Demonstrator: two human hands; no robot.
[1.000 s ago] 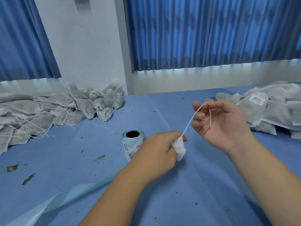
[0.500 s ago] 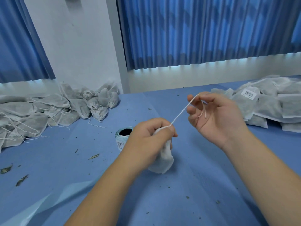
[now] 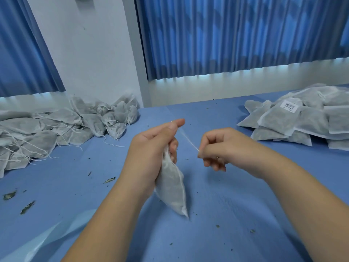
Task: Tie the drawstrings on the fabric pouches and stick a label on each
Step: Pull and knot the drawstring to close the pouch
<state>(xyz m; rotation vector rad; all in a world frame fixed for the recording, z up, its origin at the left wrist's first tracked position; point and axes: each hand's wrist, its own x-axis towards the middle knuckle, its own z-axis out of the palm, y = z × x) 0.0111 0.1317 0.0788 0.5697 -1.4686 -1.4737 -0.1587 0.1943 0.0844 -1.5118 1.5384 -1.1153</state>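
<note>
Only one printed mark is being shown: a white label (image 3: pixel 291 106) is being carried on the top pouch (image 3: pixel 279 120) of the pile (image 3: pixel 321 118) lying at about two o'clock in the head view. A black barcode (image 3: pixel 289 105) is being displayed across the label, and the short line of dark characters beneath it is being rendered too blurred to be read.

both bare forearms reach in from the bottom edge. left hand (image 3: pixel 151 154) is curled round the neck of the pouch (image 3: pixel 171 188), top finger stretched straight. right hand (image 3: pixel 224 148) sits near it, knuckles up, pinching the drawstring (image 3: pixel 188 141).
</note>
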